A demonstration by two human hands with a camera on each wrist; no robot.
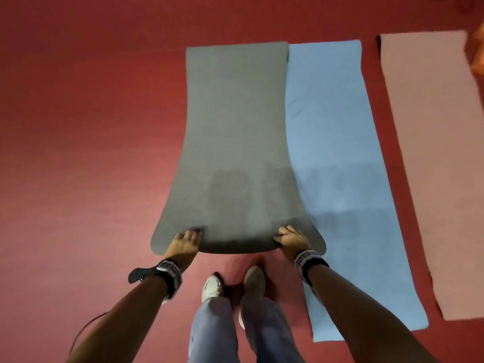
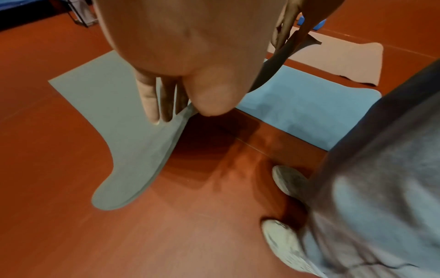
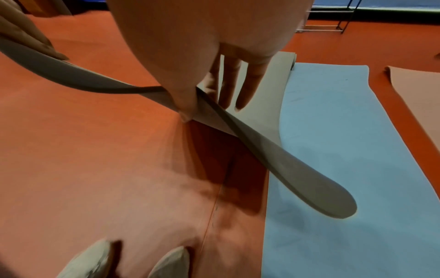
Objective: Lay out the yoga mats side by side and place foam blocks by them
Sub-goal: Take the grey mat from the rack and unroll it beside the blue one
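Both hands hold the grey yoga mat (image 1: 235,132) by its near edge, raised off the red floor (image 1: 91,153). Left hand (image 1: 186,242) grip: pinching. Right hand (image 1: 289,238) grip: pinching. The grey mat's right edge overlaps the blue yoga mat (image 1: 340,153); the pink yoga mat (image 1: 432,153) lies beyond the blue one.

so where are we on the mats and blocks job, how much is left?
Done: blue mat and pink mat lie flat on the red floor. In hand: left hand and right hand pinch the near end of the grey mat, lifted, its right corner overhanging the blue one. Left: settle it alongside, then place blocks; none sit by the mats.
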